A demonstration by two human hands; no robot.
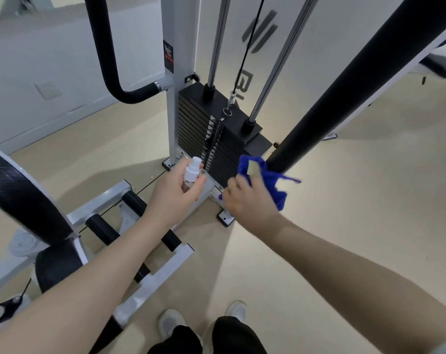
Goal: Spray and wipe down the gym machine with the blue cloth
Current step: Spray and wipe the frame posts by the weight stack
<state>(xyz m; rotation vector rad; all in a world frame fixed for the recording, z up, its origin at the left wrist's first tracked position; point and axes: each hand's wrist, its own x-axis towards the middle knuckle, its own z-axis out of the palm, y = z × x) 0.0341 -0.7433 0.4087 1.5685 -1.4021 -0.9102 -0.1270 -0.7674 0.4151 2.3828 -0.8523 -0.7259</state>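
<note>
Right now the right hand [247, 200], fingers bunched around the blue cloth [265, 180], presses it to the lower end of the black padded bar [344, 98], whose long axis climbs up and rightward away from it. The left hand [176, 192] is curled around a small white-capped spray bottle [192, 172], just left of the cloth and before the weight stack [216, 129]. Writing on the white shroud [280, 47] behind reads only partly, "BI"; the red-and-black sticker [168, 56] on the post is illegible.

A gym room: weight stack [216, 134] on chrome guide rods [218, 42], padded machine arms [344, 93], beige floor [344, 200].

The person had bare forearms [130, 254], black trousers [232, 338] and pale grey trainers [169, 323].
</note>
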